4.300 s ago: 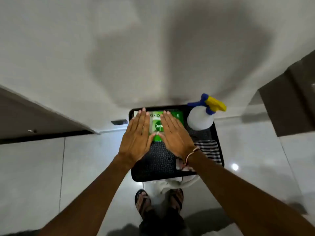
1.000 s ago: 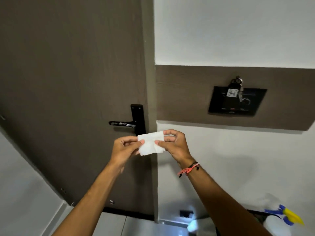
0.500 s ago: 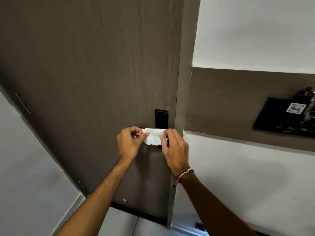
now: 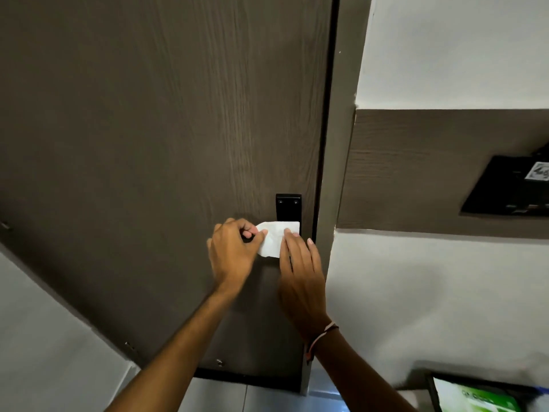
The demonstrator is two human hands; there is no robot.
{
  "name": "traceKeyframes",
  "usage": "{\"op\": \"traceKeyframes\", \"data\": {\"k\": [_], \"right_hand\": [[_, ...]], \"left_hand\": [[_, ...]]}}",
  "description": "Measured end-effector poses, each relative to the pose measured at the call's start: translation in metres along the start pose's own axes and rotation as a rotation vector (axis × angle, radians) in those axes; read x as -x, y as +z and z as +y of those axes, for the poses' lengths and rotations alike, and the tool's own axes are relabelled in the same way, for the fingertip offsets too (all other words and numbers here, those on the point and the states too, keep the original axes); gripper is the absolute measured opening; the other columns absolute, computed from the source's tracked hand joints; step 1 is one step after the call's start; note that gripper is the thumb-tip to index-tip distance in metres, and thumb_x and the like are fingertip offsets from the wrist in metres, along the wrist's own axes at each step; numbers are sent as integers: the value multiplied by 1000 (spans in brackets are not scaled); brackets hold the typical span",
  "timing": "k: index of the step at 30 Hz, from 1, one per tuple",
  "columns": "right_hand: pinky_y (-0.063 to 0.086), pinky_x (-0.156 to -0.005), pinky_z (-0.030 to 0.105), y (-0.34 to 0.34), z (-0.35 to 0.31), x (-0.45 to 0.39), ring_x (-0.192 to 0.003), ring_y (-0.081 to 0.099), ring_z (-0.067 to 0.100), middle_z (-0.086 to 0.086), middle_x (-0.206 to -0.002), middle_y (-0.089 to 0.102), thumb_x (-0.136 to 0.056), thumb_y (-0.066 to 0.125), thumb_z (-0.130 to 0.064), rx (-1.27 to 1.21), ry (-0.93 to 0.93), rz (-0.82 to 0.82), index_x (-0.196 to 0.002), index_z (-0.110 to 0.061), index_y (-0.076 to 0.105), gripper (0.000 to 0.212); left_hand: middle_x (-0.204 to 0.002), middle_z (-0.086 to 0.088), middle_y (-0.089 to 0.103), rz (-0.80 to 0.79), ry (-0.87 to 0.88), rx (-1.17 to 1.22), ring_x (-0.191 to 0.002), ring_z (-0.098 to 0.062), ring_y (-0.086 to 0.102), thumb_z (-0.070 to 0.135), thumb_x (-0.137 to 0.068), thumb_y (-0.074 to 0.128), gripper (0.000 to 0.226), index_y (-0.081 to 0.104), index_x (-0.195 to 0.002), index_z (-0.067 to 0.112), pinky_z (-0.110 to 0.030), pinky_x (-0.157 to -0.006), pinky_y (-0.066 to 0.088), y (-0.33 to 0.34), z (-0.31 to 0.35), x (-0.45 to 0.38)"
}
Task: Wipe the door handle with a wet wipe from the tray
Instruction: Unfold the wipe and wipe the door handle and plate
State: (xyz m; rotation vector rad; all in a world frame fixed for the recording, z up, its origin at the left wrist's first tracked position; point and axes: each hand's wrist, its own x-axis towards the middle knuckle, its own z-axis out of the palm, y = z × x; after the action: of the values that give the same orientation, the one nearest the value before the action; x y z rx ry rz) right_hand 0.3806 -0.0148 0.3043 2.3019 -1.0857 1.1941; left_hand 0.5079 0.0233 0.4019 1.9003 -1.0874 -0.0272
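A white wet wipe lies draped over the black door handle on the dark wood-grain door. Only the handle's black backplate shows above the wipe; the lever itself is hidden under the wipe and my hands. My left hand pinches the wipe's left end with curled fingers. My right hand presses flat on the wipe's right part, fingers pointing up. The black tray with a green wipes pack sits at the bottom right corner.
The door frame runs just right of the handle. A brown wall panel carries a black holder at the right edge. White wall lies below it, and pale floor tiles under the door.
Earlier I had both hands on the wipes pack in the tray, then held the wipe up before the door. Since half a second ago the wipe has settled onto the handle and my view has closed in.
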Motion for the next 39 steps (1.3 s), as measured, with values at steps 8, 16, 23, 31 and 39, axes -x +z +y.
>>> {"op": "traceKeyframes", "data": {"k": [8,16,23,31,39], "right_hand": [[30,-120,52,6,-24,-11,-142,48,40,24,-151,51,-93,74,-31,141,-8,-65,-146,-1,52,64],[20,-121,50,21,-7,-11,-149,25,35,23,-161,32,-93,73,-24,219,-92,-151,-153,2,34,76],[13,-123,53,44,-5,-7,-150,34,39,23,-159,39,-95,59,-60,250,-111,-167,-153,0,33,87],[-4,-130,48,76,-52,-14,-155,7,36,20,-165,20,-101,50,-57,194,-133,-148,-161,-2,5,93],[-13,-129,44,76,-47,-14,-159,-10,32,18,-168,7,-99,60,-39,246,-166,-158,-161,-3,9,88]], "left_hand": [[-97,3,64,-2,172,-28,-101,-22,59,38,-87,79,19,65,-90,26,-39,-89,45,-7,-25,-7],[-168,-27,23,338,789,-586,-157,-39,24,33,-111,41,61,26,-162,5,-51,-126,26,-36,-74,-86],[-170,-23,13,364,925,-775,-159,-24,-22,41,-111,35,72,-2,-164,8,-45,-131,-6,-43,-112,-156],[-171,-8,-27,452,1001,-653,-159,-22,-22,44,-110,27,73,-7,-164,8,-42,-131,-11,-25,-125,-173],[-173,-9,-20,507,1037,-594,-161,-24,-17,43,-110,29,72,1,-165,7,-44,-131,-8,-20,-129,-179]]}}
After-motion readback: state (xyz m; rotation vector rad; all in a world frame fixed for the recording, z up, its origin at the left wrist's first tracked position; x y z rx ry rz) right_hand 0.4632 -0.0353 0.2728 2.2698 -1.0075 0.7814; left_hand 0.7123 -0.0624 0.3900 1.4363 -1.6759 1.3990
